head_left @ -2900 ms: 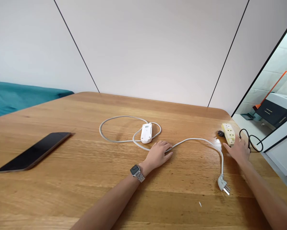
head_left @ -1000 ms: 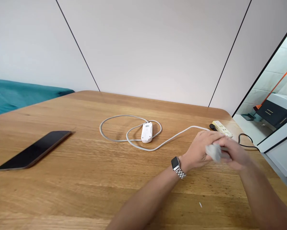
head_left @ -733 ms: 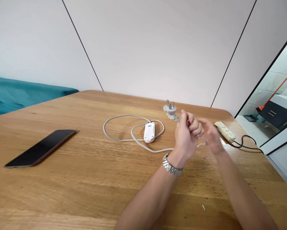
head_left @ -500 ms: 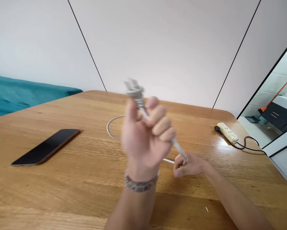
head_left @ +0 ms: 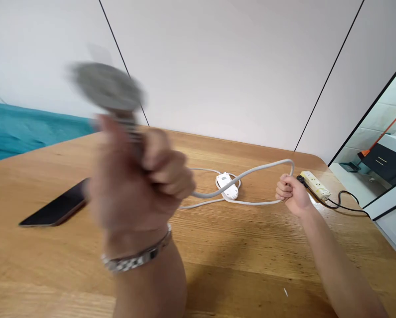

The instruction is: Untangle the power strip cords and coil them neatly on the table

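My left hand (head_left: 138, 176), raised close to the camera and blurred, is closed around the neck of a grey power plug (head_left: 108, 86). The plug's wide face points up and away from me. From behind that hand a thick white cable (head_left: 254, 169) runs right in a raised arc. My right hand (head_left: 293, 192) grips this cable above the right part of the table, with a bend standing up over the fist. Between the hands, a small white power strip (head_left: 227, 185) lies on the wood with cable looped around it; its sockets do not show.
A black tablet-like device (head_left: 57, 203) lies at the left, partly behind my left hand. A cream power strip (head_left: 315, 184) with a black plug and cord sits near the right edge of the wooden table (head_left: 250, 260). The white wall (head_left: 224, 70) rises behind.
My left hand has come up, left and nearer the camera with the plug. My right hand has moved up and right, drawing the cable out. The white power strip now shows.
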`<act>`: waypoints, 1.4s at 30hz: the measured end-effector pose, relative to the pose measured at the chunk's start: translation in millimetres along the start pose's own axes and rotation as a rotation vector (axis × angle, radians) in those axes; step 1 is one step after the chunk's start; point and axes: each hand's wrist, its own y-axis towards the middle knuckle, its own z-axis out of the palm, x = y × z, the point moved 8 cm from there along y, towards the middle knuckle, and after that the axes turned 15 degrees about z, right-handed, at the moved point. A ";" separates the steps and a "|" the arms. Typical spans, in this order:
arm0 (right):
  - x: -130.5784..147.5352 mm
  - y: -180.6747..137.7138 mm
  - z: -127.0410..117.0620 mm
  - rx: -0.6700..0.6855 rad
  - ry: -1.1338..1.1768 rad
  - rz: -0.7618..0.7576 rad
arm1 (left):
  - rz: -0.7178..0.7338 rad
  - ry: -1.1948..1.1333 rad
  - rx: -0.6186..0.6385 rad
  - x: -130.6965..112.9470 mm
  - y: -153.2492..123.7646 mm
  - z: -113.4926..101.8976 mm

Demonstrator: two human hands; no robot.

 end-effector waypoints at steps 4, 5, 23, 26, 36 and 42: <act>47.0 -39.7 -4.5 -0.092 0.068 -0.128 | 0.014 0.314 0.301 57.8 1.0 53.2; 53.8 -48.9 -3.3 -0.134 0.030 -0.178 | 0.028 0.379 0.336 71.8 -1.6 62.1; 54.0 -100.4 70.5 -0.339 -0.789 -0.810 | -0.162 0.071 0.204 128.6 -31.7 104.5; 38.8 -92.4 62.2 -0.357 -0.465 -0.816 | -0.092 0.004 0.033 98.5 -19.0 87.5; -60.0 -8.4 69.9 -0.394 -1.346 -0.188 | 0.160 -0.129 0.010 -6.8 -7.4 53.8; -73.2 9.3 39.6 -0.391 -1.522 0.071 | 0.093 -0.074 -0.057 3.0 -3.1 42.5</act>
